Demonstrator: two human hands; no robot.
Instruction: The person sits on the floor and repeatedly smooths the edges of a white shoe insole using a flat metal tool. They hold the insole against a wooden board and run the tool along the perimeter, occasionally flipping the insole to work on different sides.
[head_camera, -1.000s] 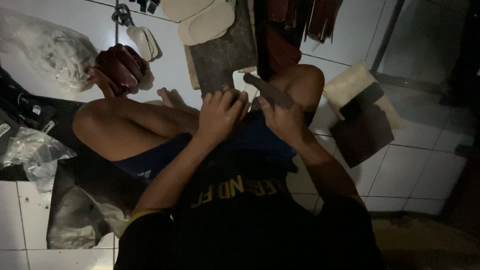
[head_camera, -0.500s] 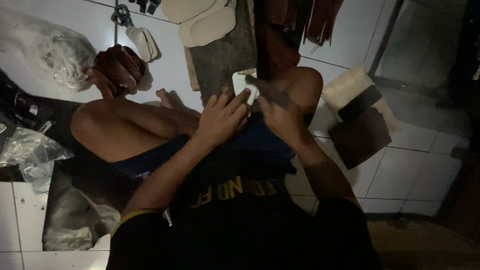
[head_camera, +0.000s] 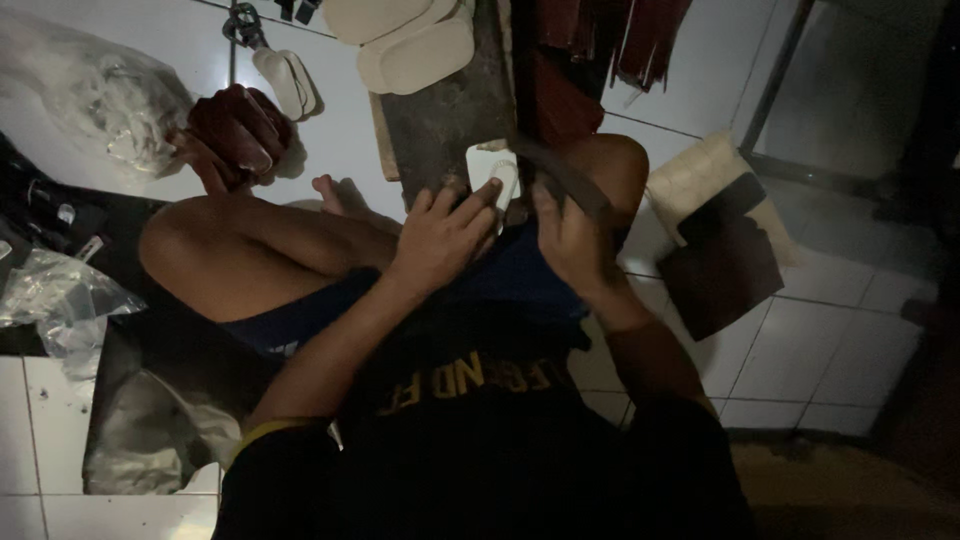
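Plainly, a white sole piece (head_camera: 492, 172) was being trimmed against a dark board (head_camera: 440, 120) on the floor.

Left hand (head_camera: 440, 235) pressed the piece flat at the board's near end, fingers (head_camera: 478, 200) curled over its edge and gripping it; right hand (head_camera: 568, 245) was closed around a long dark blade (head_camera: 565, 180) that lay across the piece's right side. By my judgement the cut was midway, and the next stroke would call for steady pressure from the left hand and a controlled draw of the blade clear of those fingertips. Beyond the board's far end lay pale insoles (head_camera: 415, 45); left of it, a reddish shoe (head_camera: 235, 130) and a plastic bag (head_camera: 95, 95); right of it, brown sheets (head_camera: 720, 250) on the tiles.
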